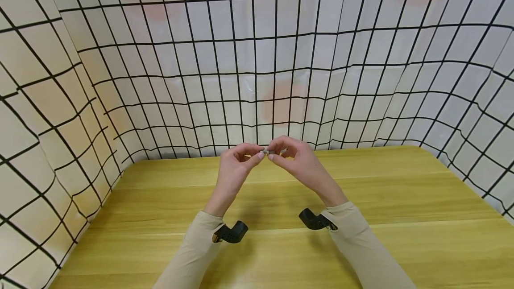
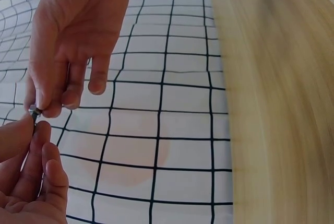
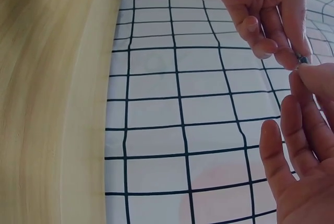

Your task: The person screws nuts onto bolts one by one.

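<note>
In the head view, a small silvery metal bolt (image 1: 267, 152) spans the gap between the two hands. At its left end, the thumb and forefinger of my left hand (image 1: 236, 168) pinch it. My right hand (image 1: 302, 164) pinches it from the other side, and a thin metal part shows inside the curl of those fingers. The left wrist view gives a hex-shaped nut or head (image 2: 35, 110) between the fingertips, with a short dark shank below it. In the right wrist view, a dark ridged bit (image 3: 303, 60) shows between the fingertips. Fingers hide most of the bolt.
Both hands are raised near the far edge of a wooden table (image 1: 273, 253). Behind and at the sides hangs a white sheet (image 1: 225, 84) with a black grid. Each wrist carries a black camera mount, the left one (image 1: 233, 232) and the right one (image 1: 315, 220).
</note>
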### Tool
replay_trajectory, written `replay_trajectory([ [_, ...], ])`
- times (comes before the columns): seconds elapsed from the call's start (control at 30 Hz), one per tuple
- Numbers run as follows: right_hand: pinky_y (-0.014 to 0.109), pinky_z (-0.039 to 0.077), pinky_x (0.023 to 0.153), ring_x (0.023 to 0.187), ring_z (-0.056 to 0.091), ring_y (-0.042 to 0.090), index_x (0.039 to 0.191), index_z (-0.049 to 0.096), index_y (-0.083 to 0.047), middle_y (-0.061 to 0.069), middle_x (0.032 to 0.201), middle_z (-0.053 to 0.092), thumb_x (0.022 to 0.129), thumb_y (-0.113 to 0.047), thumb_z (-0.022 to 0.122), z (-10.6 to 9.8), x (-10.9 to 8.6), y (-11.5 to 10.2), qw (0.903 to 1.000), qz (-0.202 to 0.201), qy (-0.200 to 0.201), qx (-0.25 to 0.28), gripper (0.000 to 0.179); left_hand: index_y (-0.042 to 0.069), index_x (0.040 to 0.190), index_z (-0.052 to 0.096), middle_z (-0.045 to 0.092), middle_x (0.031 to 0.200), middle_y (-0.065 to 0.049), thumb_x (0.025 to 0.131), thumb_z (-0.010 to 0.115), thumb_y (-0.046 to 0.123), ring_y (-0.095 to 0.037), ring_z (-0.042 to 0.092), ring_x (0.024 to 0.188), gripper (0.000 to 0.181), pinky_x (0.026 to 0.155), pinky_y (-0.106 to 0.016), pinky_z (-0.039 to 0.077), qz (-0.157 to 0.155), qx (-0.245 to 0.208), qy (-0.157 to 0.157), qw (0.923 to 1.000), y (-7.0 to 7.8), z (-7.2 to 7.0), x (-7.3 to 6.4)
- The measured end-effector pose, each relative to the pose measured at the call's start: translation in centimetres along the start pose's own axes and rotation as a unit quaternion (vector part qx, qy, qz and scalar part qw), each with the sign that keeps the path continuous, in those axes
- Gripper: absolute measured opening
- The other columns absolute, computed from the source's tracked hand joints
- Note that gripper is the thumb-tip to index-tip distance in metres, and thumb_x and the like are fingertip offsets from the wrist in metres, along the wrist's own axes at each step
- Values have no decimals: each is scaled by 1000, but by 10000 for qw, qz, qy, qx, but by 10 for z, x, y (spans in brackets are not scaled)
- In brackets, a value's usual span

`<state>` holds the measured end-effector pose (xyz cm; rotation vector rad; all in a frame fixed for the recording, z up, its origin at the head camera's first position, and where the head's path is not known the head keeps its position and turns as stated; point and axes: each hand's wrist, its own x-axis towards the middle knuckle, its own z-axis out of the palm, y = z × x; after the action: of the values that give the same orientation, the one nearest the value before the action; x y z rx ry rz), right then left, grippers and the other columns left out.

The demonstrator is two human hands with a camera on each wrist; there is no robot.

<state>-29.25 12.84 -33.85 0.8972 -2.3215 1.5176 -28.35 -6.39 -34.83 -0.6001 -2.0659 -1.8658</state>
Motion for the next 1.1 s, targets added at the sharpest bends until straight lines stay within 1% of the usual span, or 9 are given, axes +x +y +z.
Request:
replay_trajectory([
  [0.13, 44, 48, 80, 91, 58, 18, 104, 68, -18, -3, 102, 66, 95, -22, 68, 0, 1, 3, 10000, 40, 8, -73, 9, 10, 97, 77, 71, 94, -2, 90, 74, 15, -27, 60, 76, 9, 64, -30, 44, 33, 60, 7, 10000, 0, 0, 0],
  [0.27, 44, 48, 74, 87, 59, 21, 105, 69, -19, -5, 101, 67, 96, -27, 67, 0, 0, 2, 9997, 166, 27, -189, 12, 9, 97, 77, 72, 94, -2, 90, 74, 14, -31, 60, 75, 9, 63, -30, 43, 22, 68, -5, 10000, 0, -1, 0],
  [0.43, 43, 47, 69, 83, 59, 25, 104, 71, -19, -4, 99, 68, 96, -33, 66, -1, -1, 1, 9990, 373, 20, -262, 17, 10, 97, 76, 72, 93, -2, 90, 74, 14, -30, 60, 77, 9, 65, -30, 44, -26, 47, -30, 10000, 0, -1, 0],
  [0.6, 42, 46, 69, 84, 59, 22, 102, 72, -19, -1, 97, 68, 98, -35, 63, -2, -2, 1, 9990, 381, -3, -229, 19, 11, 97, 77, 72, 94, 0, 89, 75, 15, -31, 60, 75, 9, 63, -29, 44, -73, 3, -49, 10000, -1, 0, 0],
  [0.8, 40, 43, 66, 78, 57, 22, 100, 73, -19, 0, 93, 67, 99, -38, 59, -1, -1, 1, 9987, 417, 11, -293, 24, 9, 96, 77, 71, 94, -1, 89, 75, 14, -35, 60, 75, 9, 63, -29, 43, -55, 1, -30, 10000, -1, 0, 1],
  [0.9, 40, 42, 66, 79, 56, 22, 102, 72, -19, 1, 94, 67, 100, -38, 58, -1, -1, 1, 9988, 427, 51, -254, 24, 9, 97, 76, 71, 94, -2, 89, 75, 14, -38, 59, 77, 9, 63, -30, 43, -60, -15, -22, 10000, -1, 0, 1],
  [0.97, 40, 43, 68, 83, 57, 23, 107, 70, -19, 2, 98, 68, 100, -35, 59, 0, 0, 2, 9989, 426, 63, -177, 21, 9, 97, 76, 71, 94, -2, 89, 75, 14, -40, 60, 78, 9, 64, -30, 44, -75, -37, -20, 10000, -1, 0, 0],
  [1.03, 41, 45, 73, 89, 58, 23, 114, 67, -20, 2, 101, 67, 99, -29, 61, 1, 0, 1, 9992, 389, 51, -110, 18, 9, 97, 76, 71, 94, -3, 90, 74, 14, -39, 60, 80, 9, 65, -30, 44, -82, -40, -11, 10000, -1, 0, 0],
  [1.1, 43, 46, 78, 94, 57, 24, 119, 63, -17, 3, 105, 66, 98, -21, 64, 1, 0, -2, 9995, 310, 10, -15, 21, 9, 98, 76, 70, 94, -3, 90, 74, 14, -37, 60, 80, 10, 66, -31, 44, -78, -42, -8, 10000, -1, 0, 0],
])
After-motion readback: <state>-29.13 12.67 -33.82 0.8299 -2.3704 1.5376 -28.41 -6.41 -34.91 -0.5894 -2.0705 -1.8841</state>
